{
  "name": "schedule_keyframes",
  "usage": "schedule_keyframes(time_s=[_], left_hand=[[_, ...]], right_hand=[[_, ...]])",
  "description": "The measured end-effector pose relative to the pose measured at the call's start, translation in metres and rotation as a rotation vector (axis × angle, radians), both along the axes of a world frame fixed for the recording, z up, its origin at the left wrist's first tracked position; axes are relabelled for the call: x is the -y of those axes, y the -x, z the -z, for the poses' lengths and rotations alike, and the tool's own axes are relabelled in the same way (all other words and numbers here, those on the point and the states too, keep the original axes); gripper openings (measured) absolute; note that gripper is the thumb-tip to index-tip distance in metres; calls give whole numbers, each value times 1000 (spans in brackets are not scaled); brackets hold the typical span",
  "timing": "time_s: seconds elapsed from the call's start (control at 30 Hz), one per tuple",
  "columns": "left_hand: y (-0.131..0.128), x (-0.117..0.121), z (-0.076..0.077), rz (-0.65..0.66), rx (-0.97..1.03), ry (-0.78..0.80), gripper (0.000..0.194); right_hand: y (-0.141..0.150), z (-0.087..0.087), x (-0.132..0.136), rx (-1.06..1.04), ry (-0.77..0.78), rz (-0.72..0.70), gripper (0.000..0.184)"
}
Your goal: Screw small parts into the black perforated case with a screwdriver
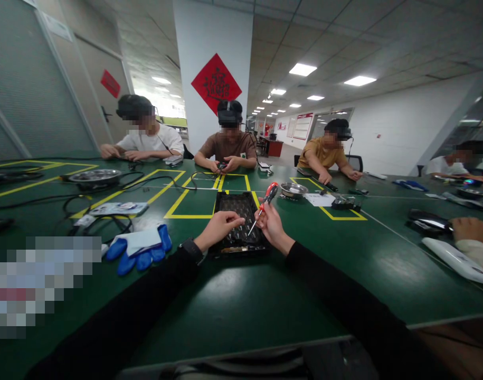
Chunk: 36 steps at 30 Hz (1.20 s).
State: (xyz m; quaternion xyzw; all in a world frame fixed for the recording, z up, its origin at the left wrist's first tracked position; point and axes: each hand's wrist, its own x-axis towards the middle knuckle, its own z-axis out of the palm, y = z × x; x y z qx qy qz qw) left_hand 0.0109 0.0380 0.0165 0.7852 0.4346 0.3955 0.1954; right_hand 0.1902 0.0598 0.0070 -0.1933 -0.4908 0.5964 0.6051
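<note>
A black flat device (238, 211) lies on the green table (233, 295) in front of me, its underside up. My right hand (271, 224) is closed around a screwdriver with a red and black handle (267, 196), its tip pointing down at the device. My left hand (219, 228) rests on the near left part of the device, fingers curled in a pinch; whether anything is between them I cannot make out. Both my arms wear black sleeves, and a dark watch (192, 249) sits on my left wrist.
White gloves with blue fingertips (140, 248) lie left of my hands, beside black cables (94, 221). A metal bowl (294, 190) stands behind the device, a bigger one (94, 177) far left. Three people sit across the table. Another person's hand (473, 229) rests at right near a white object (457, 259).
</note>
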Motion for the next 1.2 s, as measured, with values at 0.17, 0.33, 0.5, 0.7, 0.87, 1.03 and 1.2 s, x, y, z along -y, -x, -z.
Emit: schedule_keyframes(time_s=[0.17, 0.33, 0.5, 0.7, 0.87, 1.03, 1.2], left_hand=[[-5, 1, 4, 46, -53, 7, 35], [-11, 6, 3, 104, -99, -48, 27], [-8, 8, 5, 183, -82, 57, 27], [-6, 7, 6, 183, -67, 65, 27], [-6, 7, 6, 173, -43, 79, 26], [-6, 5, 9, 170, -45, 88, 27], [-4, 4, 10, 182, -60, 85, 28]], right_hand=[[0, 1, 0, 17, -3, 8, 27], [1, 0, 1, 41, -10, 15, 29], [1, -2, 4, 96, -2, 16, 36], [-1, -1, 4, 96, -11, -55, 36], [-1, 0, 4, 108, -24, -34, 33], [0, 0, 4, 140, -8, -16, 29], [2, 1, 4, 154, -53, 24, 25]])
